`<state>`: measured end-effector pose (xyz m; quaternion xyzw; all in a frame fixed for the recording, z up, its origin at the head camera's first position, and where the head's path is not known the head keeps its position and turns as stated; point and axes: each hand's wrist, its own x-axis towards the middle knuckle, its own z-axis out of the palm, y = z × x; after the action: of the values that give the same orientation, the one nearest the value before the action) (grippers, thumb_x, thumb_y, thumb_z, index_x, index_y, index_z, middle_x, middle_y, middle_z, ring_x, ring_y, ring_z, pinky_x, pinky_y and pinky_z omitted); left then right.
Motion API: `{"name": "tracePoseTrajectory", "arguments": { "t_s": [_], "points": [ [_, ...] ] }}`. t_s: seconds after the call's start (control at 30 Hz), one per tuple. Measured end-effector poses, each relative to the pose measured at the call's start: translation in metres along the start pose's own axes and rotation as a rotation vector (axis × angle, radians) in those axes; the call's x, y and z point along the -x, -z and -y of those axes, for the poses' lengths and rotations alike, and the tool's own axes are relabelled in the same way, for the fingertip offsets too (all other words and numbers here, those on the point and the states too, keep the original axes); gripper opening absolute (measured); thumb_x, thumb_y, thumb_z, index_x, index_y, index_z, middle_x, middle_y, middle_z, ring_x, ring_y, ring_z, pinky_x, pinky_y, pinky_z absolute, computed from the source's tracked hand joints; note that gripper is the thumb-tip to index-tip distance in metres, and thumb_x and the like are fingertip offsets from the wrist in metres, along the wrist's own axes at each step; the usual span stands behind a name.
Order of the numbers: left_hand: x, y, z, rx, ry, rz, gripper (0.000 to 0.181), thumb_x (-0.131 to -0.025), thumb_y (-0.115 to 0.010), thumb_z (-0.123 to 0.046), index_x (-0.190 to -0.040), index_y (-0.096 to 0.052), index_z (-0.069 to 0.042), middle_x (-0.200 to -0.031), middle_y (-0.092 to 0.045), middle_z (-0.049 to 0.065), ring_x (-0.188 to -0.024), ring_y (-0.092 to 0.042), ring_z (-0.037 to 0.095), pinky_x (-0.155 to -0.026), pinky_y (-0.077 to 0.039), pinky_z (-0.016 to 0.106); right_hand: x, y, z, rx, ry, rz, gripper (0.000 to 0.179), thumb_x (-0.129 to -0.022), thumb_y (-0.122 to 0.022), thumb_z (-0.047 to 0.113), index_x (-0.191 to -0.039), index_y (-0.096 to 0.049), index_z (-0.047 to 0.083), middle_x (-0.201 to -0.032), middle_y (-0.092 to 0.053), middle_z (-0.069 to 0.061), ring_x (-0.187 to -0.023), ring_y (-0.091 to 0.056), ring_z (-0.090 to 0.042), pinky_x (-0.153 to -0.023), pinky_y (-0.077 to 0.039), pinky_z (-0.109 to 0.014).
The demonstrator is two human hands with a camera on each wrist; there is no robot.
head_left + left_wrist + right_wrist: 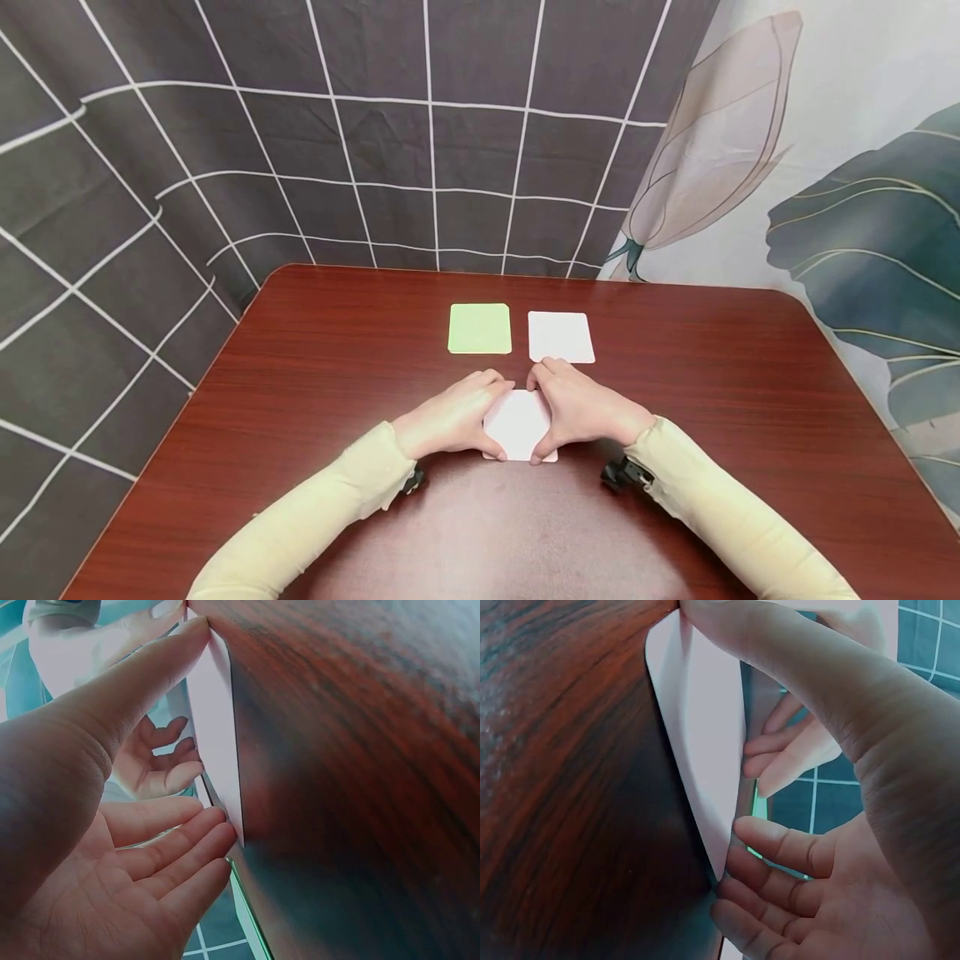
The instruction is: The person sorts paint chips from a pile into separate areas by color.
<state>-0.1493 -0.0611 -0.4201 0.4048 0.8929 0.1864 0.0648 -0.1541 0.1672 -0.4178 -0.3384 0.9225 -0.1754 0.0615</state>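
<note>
A pale pink square sheet of paper (519,425) with rounded corners lies close over the table, between both hands. On its left side my left hand (459,417) holds it, thumb at the near edge and fingertips at the far edge. Mirroring this, my right hand (588,408) grips the right side. In the left wrist view, the thumb (142,679) and curled fingers span the sheet (217,727). From the right wrist, the same sheet (701,735) appears between thumb and fingers (772,847), slightly bowed along its surface.
Beyond the hands, a light green square sheet (480,328) lies at the left and a white square sheet (561,337) at the right, the latter just past my right fingertips. The red-brown wooden table (337,333) ends at a dark gridded curtain (382,142).
</note>
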Motion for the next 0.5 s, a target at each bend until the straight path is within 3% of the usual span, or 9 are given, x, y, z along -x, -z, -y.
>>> {"name": "tracePoseTrajectory", "arguments": {
  "t_s": [0.33,0.5],
  "points": [
    [0.0013,0.0002,0.0008,0.028,-0.005,-0.017,0.091,-0.069,-0.095,-0.038,-0.140,-0.055,0.003,-0.123,-0.057,0.005,-0.109,-0.053,0.021,-0.092,-0.047,0.030,0.0026,0.0008,0.0026,-0.014,0.046,0.011,0.088,-0.046,-0.098,0.044,-0.114,-0.059,0.004,-0.108,-0.047,-0.003,-0.096,-0.051,-0.016,-0.085,-0.051,-0.031],
    [0.0008,0.0014,0.0024,0.000,-0.014,-0.029,0.097,-0.066,-0.095,-0.046,-0.140,-0.055,0.003,-0.128,-0.055,0.007,-0.113,-0.052,0.021,-0.098,-0.046,0.029,0.0029,0.0064,0.0007,-0.026,0.049,-0.005,0.085,-0.049,-0.098,0.041,-0.116,-0.060,0.005,-0.109,-0.050,0.000,-0.098,-0.051,-0.016,-0.085,-0.051,-0.032]
  ]
}}
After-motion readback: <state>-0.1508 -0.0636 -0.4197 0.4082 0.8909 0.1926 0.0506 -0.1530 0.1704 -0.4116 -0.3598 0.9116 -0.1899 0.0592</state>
